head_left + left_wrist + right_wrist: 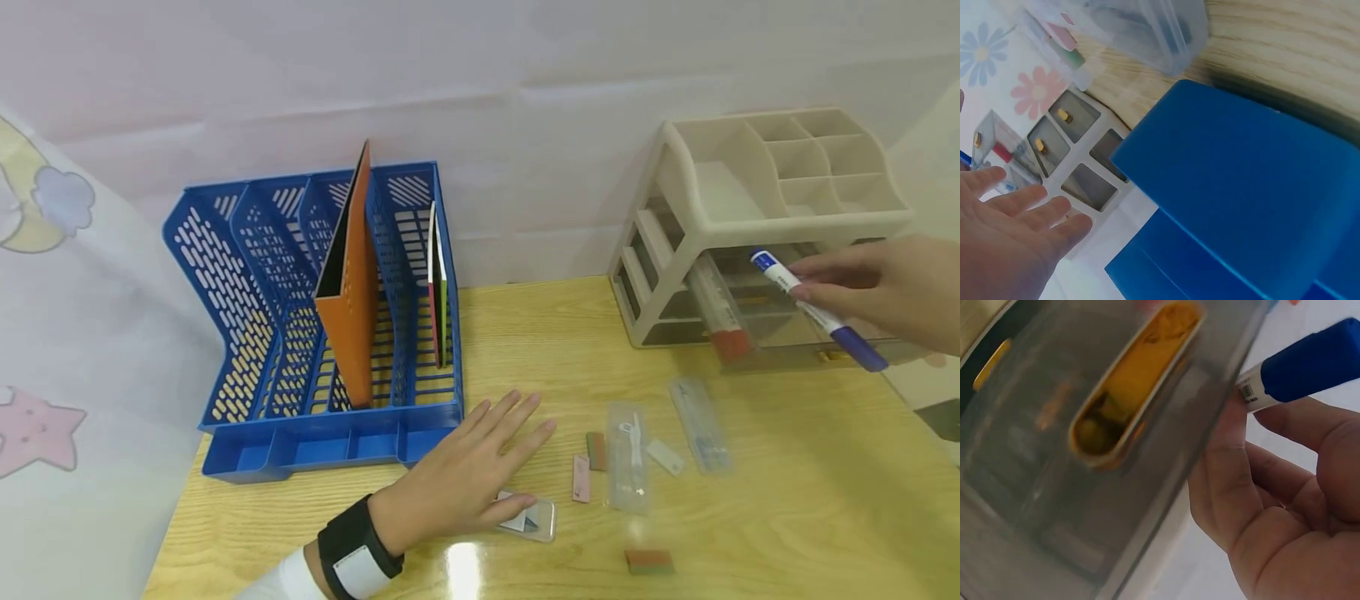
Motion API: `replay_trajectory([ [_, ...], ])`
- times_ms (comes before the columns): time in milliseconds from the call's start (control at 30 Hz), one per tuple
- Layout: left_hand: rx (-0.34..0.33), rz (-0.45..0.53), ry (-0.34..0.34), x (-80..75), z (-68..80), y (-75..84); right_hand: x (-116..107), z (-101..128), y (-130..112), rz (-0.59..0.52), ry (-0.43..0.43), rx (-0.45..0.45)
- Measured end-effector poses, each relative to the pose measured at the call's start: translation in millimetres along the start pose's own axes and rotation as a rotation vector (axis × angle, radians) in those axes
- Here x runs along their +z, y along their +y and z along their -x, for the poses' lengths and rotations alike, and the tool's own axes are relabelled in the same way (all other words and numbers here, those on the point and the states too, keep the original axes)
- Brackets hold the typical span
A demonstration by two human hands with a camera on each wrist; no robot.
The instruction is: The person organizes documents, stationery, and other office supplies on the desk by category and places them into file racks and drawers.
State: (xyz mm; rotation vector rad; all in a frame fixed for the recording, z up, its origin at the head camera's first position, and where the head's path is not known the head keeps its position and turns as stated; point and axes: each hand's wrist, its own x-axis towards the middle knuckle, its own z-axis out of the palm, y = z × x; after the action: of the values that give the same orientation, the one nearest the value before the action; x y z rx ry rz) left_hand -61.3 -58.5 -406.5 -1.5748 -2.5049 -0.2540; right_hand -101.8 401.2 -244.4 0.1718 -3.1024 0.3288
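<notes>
R hand (892,287) pinches a blue-capped marker (817,311) in its grip, fingers curled round the barrel, held in the air just in front of the beige drawer organiser (757,217) at the bench's right rear. A clear drawer (757,321) stands pulled out below the marker (a red-tipped marker lies in it). Wrist view shows the marker (1300,369) beside the drawer's tinted front.

L hand (468,475) lies flat on the wooden bench (787,517), fingers straight and spread, grip holding nothing, thumb touching a small clear packet (528,517). Just left of it: blue file rack (315,333) w/ an orange folder (352,283) upright in one slot. Small erasers and clear sleeves lie scattered btwn the hands.
</notes>
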Motion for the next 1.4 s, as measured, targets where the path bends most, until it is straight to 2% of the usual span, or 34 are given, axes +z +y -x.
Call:
replay_trajectory([
  [167,-0.004,0.031,-0.033,4.0,1.2,1.8,-2,-16,-2,0.069,-0.005,-0.034],
  [367,-0.004,0.029,-0.075,8.8,3.0,4.0,3,-29,-8,0.063,-0.067,-0.048],
  [567,-0.006,0.03,-0.083,9.3,2.2,4.8,11,-41,-10,0.078,-0.071,-0.077],
  [667,-0.004,0.03,-0.1,11.3,1.4,5.6,14,-43,-12,0.077,-0.105,-0.078],
  [900,0.0,0.027,-0.117,14.1,0.1,7.6,23,-45,-16,-0.016,-0.122,-0.057],
  [1000,-0.002,0.032,-0.115,16.2,-0.1,8.6,26,-45,-17,-0.013,-0.157,-0.033],
  [1200,0.011,0.022,-0.09,18.6,-1.3,10.3,30,-45,-17,0.013,-0.132,-0.047],
  [1400,0.009,0.028,-0.08,16.8,-1.9,10.4,29,-41,-16,0.025,-0.149,-0.052],
])
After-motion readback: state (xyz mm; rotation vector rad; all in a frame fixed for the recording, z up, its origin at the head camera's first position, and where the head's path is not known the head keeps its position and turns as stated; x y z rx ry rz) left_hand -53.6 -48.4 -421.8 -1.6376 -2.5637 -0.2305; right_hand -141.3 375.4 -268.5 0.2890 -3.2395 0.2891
